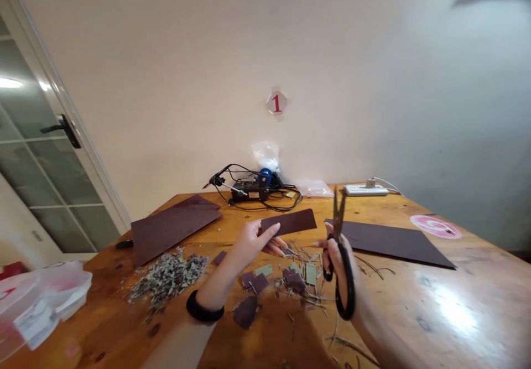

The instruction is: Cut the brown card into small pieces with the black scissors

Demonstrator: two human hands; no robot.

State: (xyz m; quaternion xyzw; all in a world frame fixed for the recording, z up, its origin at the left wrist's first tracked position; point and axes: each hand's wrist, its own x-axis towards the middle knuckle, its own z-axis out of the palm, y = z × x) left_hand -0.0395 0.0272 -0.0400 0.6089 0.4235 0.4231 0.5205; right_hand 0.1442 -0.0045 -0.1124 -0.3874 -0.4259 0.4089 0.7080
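Observation:
Near the middle of the view, my left hand (pixel 259 239) pinches the left end of a dark maroon strip (pixel 295 222), which is held above the table. My right hand (pixel 338 261) has its fingers through the black handles of a pair of scissors (pixel 339 214). The blades point up and look slightly parted, to the right of the strip and apart from it. Below my hands lie small maroon pieces (pixel 245 312), pale green pieces (pixel 311 274) and thin curled offcuts (pixel 315 300).
Large maroon sheets (pixel 170 228) lie at the left, another sheet (pixel 394 243) at the right. A pile of shreds (pixel 170 277) sits left of my left arm. At the back stand a black device with cables (pixel 251 190) and a power strip (pixel 365 190). A plastic bag (pixel 45 302) is at far left.

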